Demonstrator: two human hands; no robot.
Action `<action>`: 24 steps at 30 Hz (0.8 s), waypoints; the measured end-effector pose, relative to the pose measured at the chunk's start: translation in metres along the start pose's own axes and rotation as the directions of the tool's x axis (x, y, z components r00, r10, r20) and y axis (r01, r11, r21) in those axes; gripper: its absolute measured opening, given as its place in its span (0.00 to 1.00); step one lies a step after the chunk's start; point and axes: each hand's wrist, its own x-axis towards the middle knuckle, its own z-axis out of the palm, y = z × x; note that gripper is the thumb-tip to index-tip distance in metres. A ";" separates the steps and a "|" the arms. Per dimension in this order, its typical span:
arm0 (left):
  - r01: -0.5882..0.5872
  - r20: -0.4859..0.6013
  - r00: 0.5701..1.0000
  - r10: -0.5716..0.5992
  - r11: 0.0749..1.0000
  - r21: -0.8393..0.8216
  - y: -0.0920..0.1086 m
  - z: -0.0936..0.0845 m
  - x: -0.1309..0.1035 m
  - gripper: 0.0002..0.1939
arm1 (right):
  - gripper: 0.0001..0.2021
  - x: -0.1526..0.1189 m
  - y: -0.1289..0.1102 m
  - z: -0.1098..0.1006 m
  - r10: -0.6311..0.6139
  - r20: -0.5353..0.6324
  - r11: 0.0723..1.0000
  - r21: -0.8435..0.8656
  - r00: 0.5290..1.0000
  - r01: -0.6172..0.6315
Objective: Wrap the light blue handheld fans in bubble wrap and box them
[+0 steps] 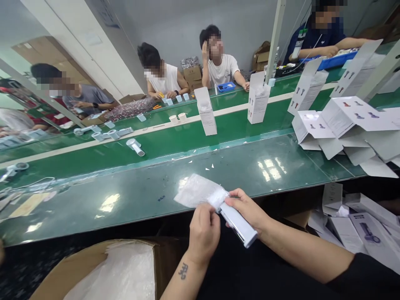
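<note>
My right hand (245, 206) is wrapped round a pale blue-white handheld device (239, 225) with a long, boxy handle. Its handle end points down toward me. The far end of the device sits inside a thin translucent plastic bag (196, 189), whose loose part stretches out over the edge of the green table. Beside the device, my left hand (204, 227) is closed, its fingertips pinching at the mouth of the bag. What lies exactly between those fingertips is partly hidden.
Past the table (137, 196) runs a green conveyor belt (168, 146) carrying a white device (136, 146) and upright open boxes (206, 116). Flattened white boxes (346, 121) pile up at right. A carton (93, 258) of plastic bags stands lower left. Several co-workers sit across.
</note>
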 end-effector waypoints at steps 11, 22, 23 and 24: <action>-0.111 0.140 0.983 0.120 0.991 -0.070 0.024 -0.023 -0.039 0.18 | 0.19 -0.030 0.053 -0.017 -0.149 -0.023 0.953 -0.271 0.989 0.138; 0.541 0.601 0.743 -0.295 0.794 -0.278 0.034 -0.018 -0.100 0.10 | 0.12 -0.074 0.040 -0.072 -0.159 0.447 0.069 -0.884 0.880 0.461; 0.591 0.599 0.720 -0.350 0.762 -0.266 0.035 -0.014 -0.096 0.09 | 0.10 -0.072 0.039 -0.070 -0.141 0.384 0.040 -0.919 0.913 0.392; 0.613 0.589 0.711 -0.384 0.749 -0.252 0.035 -0.010 -0.091 0.09 | 0.09 -0.070 0.039 -0.066 -0.132 0.343 -0.004 -0.938 0.930 0.346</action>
